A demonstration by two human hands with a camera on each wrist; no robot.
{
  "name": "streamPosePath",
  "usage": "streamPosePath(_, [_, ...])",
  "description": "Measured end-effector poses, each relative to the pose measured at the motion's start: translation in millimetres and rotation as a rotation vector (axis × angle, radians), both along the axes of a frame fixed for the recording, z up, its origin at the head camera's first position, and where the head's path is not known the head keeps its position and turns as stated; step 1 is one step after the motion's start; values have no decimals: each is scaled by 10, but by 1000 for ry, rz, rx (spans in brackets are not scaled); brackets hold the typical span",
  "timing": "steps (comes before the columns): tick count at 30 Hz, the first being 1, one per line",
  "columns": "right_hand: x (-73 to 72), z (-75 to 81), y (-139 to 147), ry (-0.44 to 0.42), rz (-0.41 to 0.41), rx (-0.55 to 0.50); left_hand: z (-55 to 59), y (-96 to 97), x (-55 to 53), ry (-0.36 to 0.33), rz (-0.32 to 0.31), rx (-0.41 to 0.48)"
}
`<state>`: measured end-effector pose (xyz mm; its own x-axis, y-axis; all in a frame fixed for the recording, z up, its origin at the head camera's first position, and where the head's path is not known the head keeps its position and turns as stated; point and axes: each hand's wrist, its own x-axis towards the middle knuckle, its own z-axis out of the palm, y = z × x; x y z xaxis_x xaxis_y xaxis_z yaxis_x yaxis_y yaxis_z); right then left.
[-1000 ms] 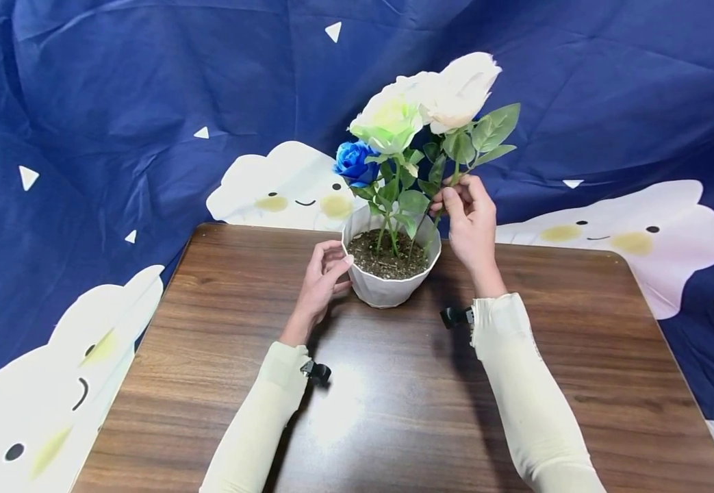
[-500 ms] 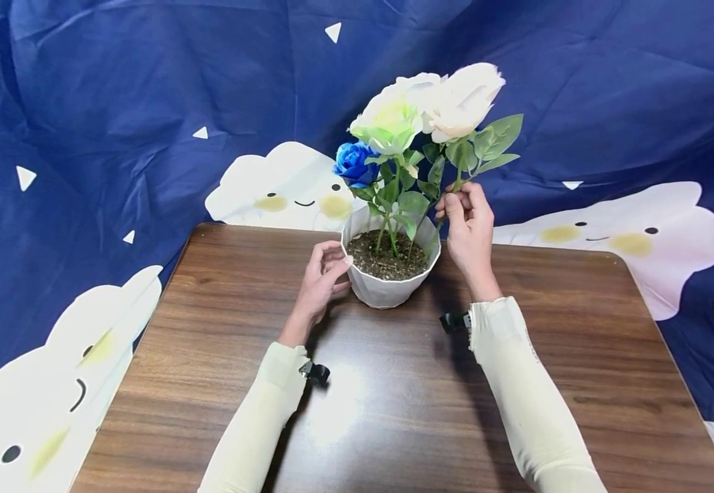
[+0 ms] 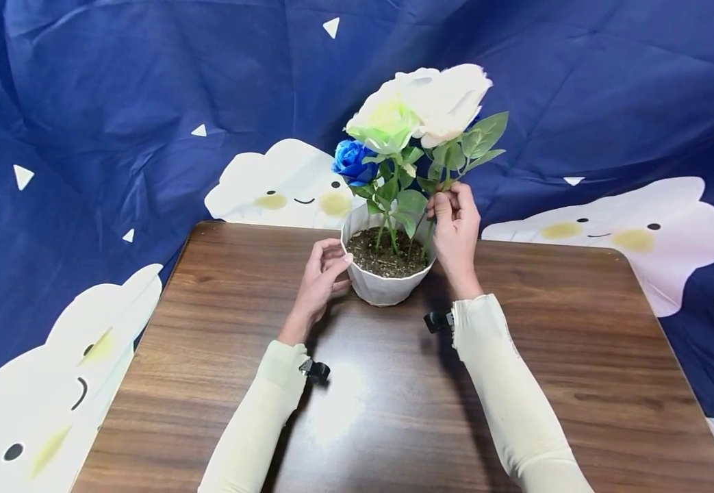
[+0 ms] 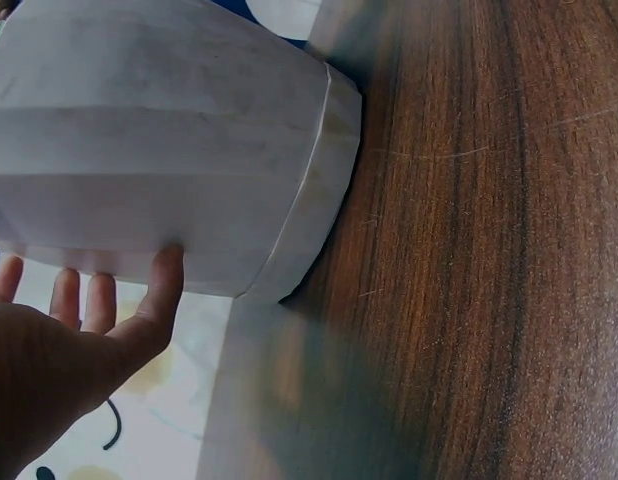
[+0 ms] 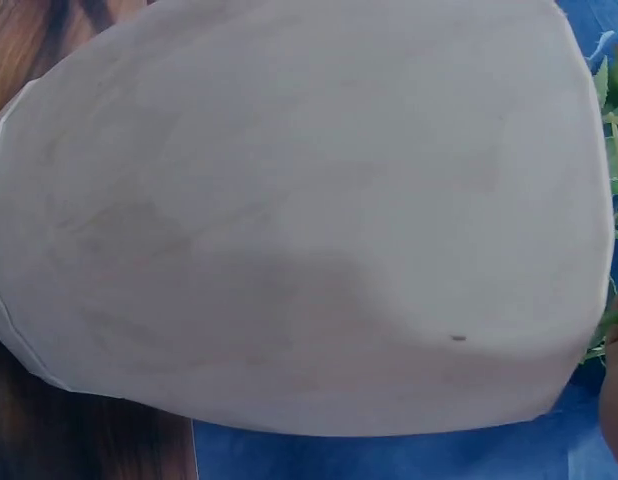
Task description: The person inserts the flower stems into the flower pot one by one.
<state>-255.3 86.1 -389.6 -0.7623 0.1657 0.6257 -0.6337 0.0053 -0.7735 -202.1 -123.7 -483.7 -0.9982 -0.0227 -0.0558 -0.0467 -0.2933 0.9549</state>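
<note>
A white faceted flowerpot [image 3: 387, 291] filled with dark soil [image 3: 387, 255] stands upright on the table. My left hand [image 3: 320, 281] is at its left side, the thumb by the rim; in the left wrist view, the fingertips [image 4: 167, 262] rest against its wall. My right hand [image 3: 457, 229] pinches the green stem of a creamy-white rose [image 3: 452, 103] above the pot's right rim. Beside that bloom are a green-tinged white rose [image 3: 386, 123] and a blue rose [image 3: 354, 163]. In the right wrist view, the pot hides most of my right hand.
The brown wood-grain table [image 3: 369, 411] reaches back to a blue curtain [image 3: 147, 82] printed with white clouds [image 3: 285, 185]. Green leaves [image 3: 411, 204] crowd the stems above the soil. A small black wrist camera [image 3: 315, 372] sits on the left sleeve, another [image 3: 438, 322] on the right.
My right hand has come down slightly and then moved left, bringing the creamy-white rose closer to the other blooms. The left hand stays at the pot, which has barely shifted.
</note>
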Motion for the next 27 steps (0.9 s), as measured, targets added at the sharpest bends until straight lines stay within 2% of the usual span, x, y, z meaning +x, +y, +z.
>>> streamPosePath(3, [29,26,-12,12,-16,-16,3,3,-4,-3,-1,4])
streamPosePath(10, [-145,-220,66,11,-33,-53,17,-26,-16,-7,14,-5])
streamPosePath(13, [-190,-270,69,27,-22,-36,19,-39,-15,-8,14,-10])
streamPosePath(18, [-193,-257,65,19,2,4,-6,-39,-15,-15,12,-15])
streamPosePath(27, [-131,-208,115,-54,51,-17,2,-13,-3,-20,2,-6])
